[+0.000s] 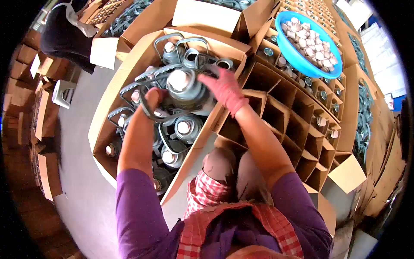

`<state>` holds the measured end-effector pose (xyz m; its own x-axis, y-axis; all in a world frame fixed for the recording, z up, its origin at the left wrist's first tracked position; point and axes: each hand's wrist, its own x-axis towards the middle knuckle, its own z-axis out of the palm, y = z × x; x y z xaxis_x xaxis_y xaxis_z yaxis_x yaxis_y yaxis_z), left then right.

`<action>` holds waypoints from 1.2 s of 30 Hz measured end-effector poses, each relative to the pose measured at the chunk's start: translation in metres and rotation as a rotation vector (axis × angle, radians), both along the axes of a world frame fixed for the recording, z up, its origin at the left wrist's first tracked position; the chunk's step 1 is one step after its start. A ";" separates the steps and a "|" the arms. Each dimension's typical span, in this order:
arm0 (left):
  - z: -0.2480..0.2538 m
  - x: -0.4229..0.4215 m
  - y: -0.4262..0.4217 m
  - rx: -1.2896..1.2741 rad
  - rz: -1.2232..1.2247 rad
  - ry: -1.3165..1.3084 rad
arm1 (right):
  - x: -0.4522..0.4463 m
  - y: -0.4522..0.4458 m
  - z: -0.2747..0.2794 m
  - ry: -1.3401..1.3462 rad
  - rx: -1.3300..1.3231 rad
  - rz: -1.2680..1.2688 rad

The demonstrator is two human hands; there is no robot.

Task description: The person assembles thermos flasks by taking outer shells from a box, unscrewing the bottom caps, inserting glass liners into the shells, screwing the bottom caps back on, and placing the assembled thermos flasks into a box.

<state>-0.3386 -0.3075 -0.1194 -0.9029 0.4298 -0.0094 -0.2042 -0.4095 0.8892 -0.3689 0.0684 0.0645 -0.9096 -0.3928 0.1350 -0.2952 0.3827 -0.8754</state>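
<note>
A glass bottle [185, 88] with a white cap and a dark strap handle is held over the left carton [108, 97]. My left hand [154, 97] is at the bottle's left side, its fingers curled at the strap. On the bottle's right side is my right hand [222, 88], in a pink glove, its fingers bent against the glass and partly blurred. Several more bottles stand below in the carton, most with white caps, such as one bottle [185, 128] just under the held one. Beside my right forearm lies a divided carton [276, 114] with cardboard compartments.
A blue basin [295, 58] heaped with white caps [311, 45] rests on the divided carton's far side. More cartons of bottles and strap handles [364, 116] line the right and back. A white stool [64, 93] and a dark-clothed person [64, 34] are at the left.
</note>
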 end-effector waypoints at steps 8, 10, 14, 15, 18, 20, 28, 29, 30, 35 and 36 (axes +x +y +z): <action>0.066 0.027 0.102 -1.193 -0.144 -0.210 | -0.085 -0.041 -0.086 -0.188 0.361 -0.039; 0.070 0.047 0.103 -0.980 0.173 -0.428 | -0.088 -0.056 -0.106 -0.287 0.396 0.017; 0.149 0.079 0.143 -0.657 0.452 -0.442 | -0.089 -0.068 -0.127 -0.442 -0.114 0.061; 0.159 0.083 0.147 -0.590 0.484 -0.398 | -0.085 -0.060 -0.104 -0.524 -0.155 -0.159; 0.172 0.079 0.161 -0.316 0.590 -0.310 | -0.059 -0.028 -0.025 -0.366 -0.600 -0.103; 0.176 0.071 0.177 -0.278 0.565 -0.297 | -0.015 0.003 0.061 -0.334 -0.695 0.032; 0.154 0.096 0.249 0.416 0.241 -0.201 | 0.125 0.139 0.147 -0.128 -0.105 1.026; 0.159 0.106 0.264 0.398 0.213 -0.179 | 0.134 0.150 0.139 0.034 -0.150 1.079; 0.161 0.114 0.281 0.367 0.192 -0.153 | 0.144 0.163 0.140 -0.059 -0.198 0.899; 0.148 0.155 0.361 0.105 0.227 0.064 | 0.154 0.201 0.142 0.360 -0.415 -0.189; 0.135 0.165 0.377 0.031 0.259 0.110 | 0.152 0.209 0.141 0.498 -0.246 -0.183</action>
